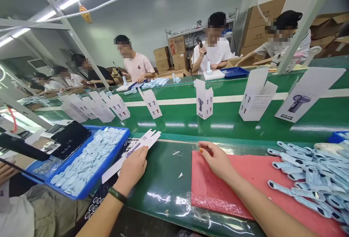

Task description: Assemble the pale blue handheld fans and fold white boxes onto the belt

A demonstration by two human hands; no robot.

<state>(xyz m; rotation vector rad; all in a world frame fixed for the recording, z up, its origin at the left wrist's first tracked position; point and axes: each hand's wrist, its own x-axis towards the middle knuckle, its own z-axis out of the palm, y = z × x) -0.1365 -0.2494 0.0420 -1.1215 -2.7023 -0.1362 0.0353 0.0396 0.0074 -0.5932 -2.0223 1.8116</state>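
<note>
My left hand, with a dark green bangle at the wrist, is closed on a flat white printed carton. The carton is tilted, its far end with cut flaps pointing toward the belt and its near end toward my lap. My right hand hovers over the far left corner of a red mat, fingers stretched out and thumb apart, with no object visible in it. Light blue handle-shaped plastic parts lie heaped on the mat's right side.
Opened white cartons stand along the green conveyor belt. A blue tray of small light blue pieces sits at left, beside a black device. Several co-workers sit across the belt. A slanted metal post rises at right.
</note>
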